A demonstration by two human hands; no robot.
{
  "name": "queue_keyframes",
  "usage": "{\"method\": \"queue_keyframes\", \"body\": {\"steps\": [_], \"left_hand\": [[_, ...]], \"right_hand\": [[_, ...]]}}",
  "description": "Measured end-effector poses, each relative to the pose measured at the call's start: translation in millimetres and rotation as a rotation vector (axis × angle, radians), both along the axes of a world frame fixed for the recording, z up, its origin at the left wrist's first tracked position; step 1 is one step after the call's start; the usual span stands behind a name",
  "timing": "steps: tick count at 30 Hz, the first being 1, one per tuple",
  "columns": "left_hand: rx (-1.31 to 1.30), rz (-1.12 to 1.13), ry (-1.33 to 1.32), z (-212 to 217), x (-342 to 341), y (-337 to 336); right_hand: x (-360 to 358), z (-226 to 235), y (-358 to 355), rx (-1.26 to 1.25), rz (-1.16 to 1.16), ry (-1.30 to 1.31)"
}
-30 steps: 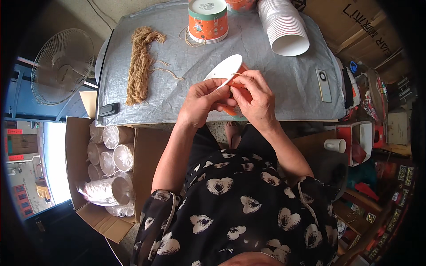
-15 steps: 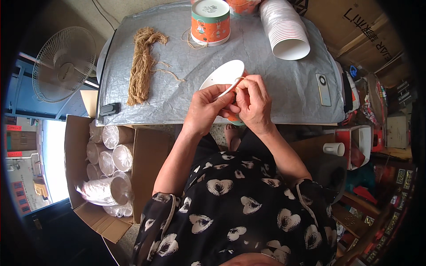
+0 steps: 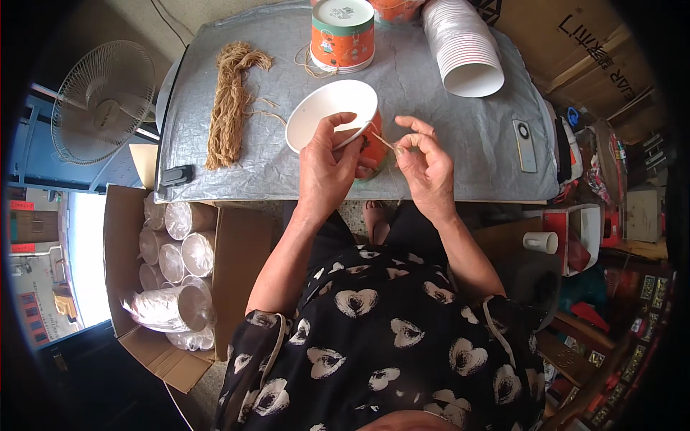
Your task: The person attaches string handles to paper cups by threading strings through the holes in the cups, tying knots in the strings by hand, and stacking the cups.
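Observation:
An orange paper bucket with a white inside (image 3: 323, 108) is tilted over the table's near edge, its mouth toward the upper left. My left hand (image 3: 327, 161) grips its near rim, thumb inside and fingers against the outer wall. From the rim a thin tan string (image 3: 382, 139) runs to my right hand (image 3: 428, 169), which pinches it between thumb and index finger, the other fingers loosely bent. A hank of tan strings (image 3: 228, 108) lies to the left on the table. Beyond the bucket stands an upside-down orange and green bucket (image 3: 343, 43) with a string loop beside it.
A plastic-wrapped stack of white paper buckets (image 3: 467, 57) lies at the back right of the grey-covered table (image 3: 467, 151). A phone (image 3: 525, 146) rests near the right edge, a black clip-like object (image 3: 177, 176) at the left. Below left, a carton (image 3: 244, 251) holds several wrapped stacks.
My right hand has drawn away from the rim to the right, pulling the string out straight. The bucket has shifted left and its mouth faces up more.

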State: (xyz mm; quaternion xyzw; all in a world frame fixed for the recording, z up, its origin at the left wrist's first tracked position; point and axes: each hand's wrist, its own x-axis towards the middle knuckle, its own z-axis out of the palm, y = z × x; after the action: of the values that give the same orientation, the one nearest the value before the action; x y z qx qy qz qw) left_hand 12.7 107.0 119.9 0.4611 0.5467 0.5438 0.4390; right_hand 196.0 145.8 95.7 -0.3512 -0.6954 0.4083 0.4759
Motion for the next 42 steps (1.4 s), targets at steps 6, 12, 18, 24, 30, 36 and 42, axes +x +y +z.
{"method": "queue_keyframes", "body": {"steps": [6,12,18,24,30,36,42], "left_hand": [[0.090,0.081,0.253,-19,-11,6],[0.130,0.105,0.411,-53,-17,4],[0.296,0.238,0.497,-63,-3,-24],[-0.209,0.139,-0.143,-61,22,-50],[-0.281,-0.047,-0.571,-79,13,-25],[-0.287,-0.050,-0.500,-82,10,-24],[-0.263,-0.019,-0.453,-76,15,-24]], "right_hand": [[8,-13,-7,-0.375,0.155,0.260],[17,-38,-23,-0.622,0.206,0.373],[19,-55,-34,-0.632,0.179,0.423],[14,-56,-42,-0.611,0.163,0.388],[13,-57,-47,-0.654,0.215,0.329],[17,-51,-28,-0.264,-0.058,0.032],[1,-43,-20,-0.506,0.152,-0.039]]}}
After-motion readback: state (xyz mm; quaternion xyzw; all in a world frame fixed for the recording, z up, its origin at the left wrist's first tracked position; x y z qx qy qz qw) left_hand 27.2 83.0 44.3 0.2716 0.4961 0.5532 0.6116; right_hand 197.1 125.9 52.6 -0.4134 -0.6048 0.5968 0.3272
